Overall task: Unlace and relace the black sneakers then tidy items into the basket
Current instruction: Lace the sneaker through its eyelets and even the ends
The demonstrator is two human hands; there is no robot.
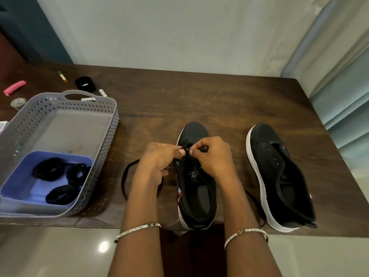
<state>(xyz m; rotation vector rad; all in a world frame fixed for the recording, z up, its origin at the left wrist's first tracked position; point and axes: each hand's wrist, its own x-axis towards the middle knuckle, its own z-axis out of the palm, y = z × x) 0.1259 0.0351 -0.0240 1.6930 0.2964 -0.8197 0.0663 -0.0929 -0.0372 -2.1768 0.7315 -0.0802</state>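
Observation:
Two black sneakers with white soles stand on the brown table. The left sneaker [196,188] is in front of me, toe pointing away. My left hand [157,162] and my right hand [214,156] meet over its front eyelets, both pinching the black lace [125,176], which loops out onto the table to the left. The right sneaker [279,176] stands apart with bare eyelets and no lace in them. A second lace end [257,208] trails between the shoes. The grey perforated basket [107,136] sits at the left.
Inside the basket a purple tray [18,188] holds black coiled laces or bands [60,178]. Behind the basket lie a black ring [84,83], a pink clip [15,87], a tape roll [18,102] and small tubes. The table's front edge is near my wrists; a curtain hangs right.

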